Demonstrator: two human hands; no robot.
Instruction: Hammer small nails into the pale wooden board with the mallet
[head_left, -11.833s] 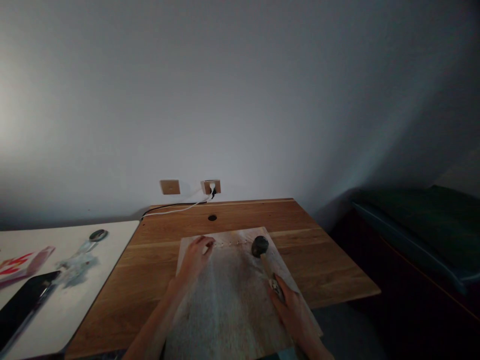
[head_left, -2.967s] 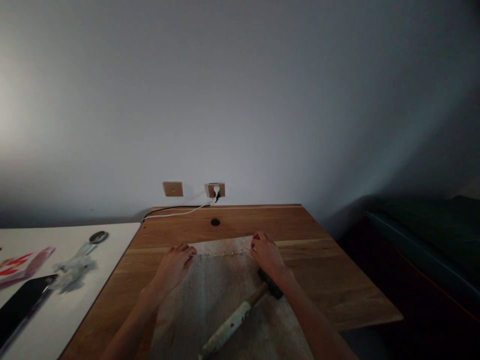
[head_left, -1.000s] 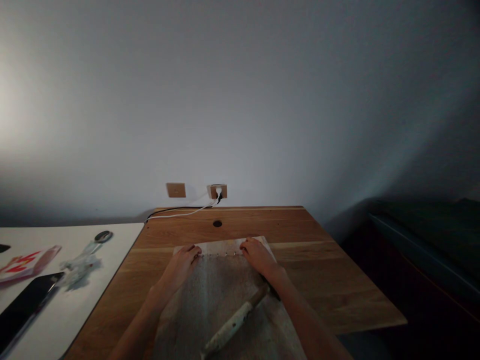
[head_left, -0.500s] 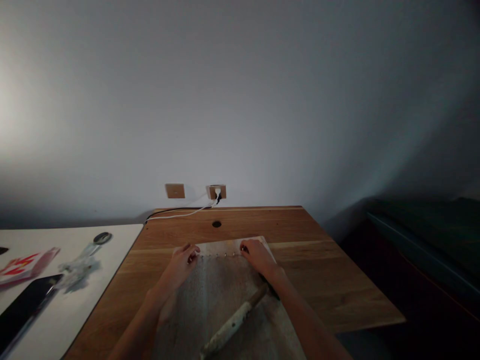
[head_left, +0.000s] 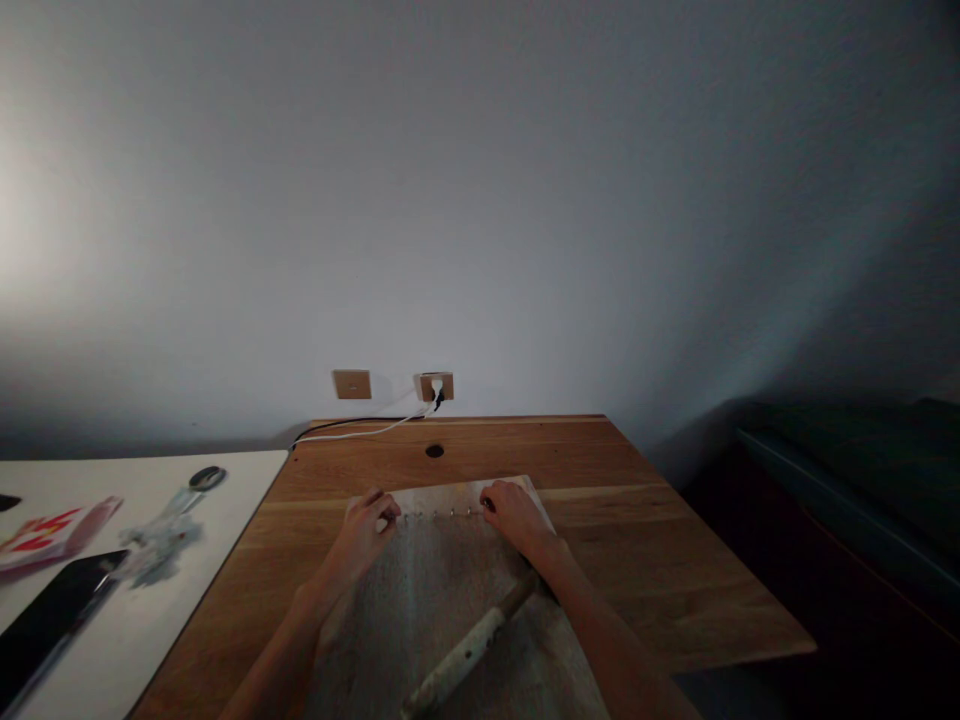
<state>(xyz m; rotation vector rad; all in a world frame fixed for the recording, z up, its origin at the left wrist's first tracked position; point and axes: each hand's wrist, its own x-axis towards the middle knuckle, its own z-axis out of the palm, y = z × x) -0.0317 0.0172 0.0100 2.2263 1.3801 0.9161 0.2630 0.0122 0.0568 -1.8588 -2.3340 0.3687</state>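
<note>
A worn, pale-stained wooden board lies on the wooden table. Across its far part runs a row of several small shiny pieces, perhaps nails; they are too small to name surely. My left hand is at the row's left end, thumb and forefinger pinched together; what is between them I cannot make out. At the right end my right hand is closed, with fingertips around something tiny. Slanting over the board is a worn whitish stick-like handle with a brown end; a dark part beside it is partly under my right forearm.
The wooden table meets the wall, where a plug sits in a socket with cables trailing left. On a white table at left lie a black flat object, a red-and-white packet and crumpled clear plastic.
The fingers of my left hand have shifted slightly, thumb and forefinger now forming a clearer pinch. My right hand, the board and the handle stay practically where they were.
</note>
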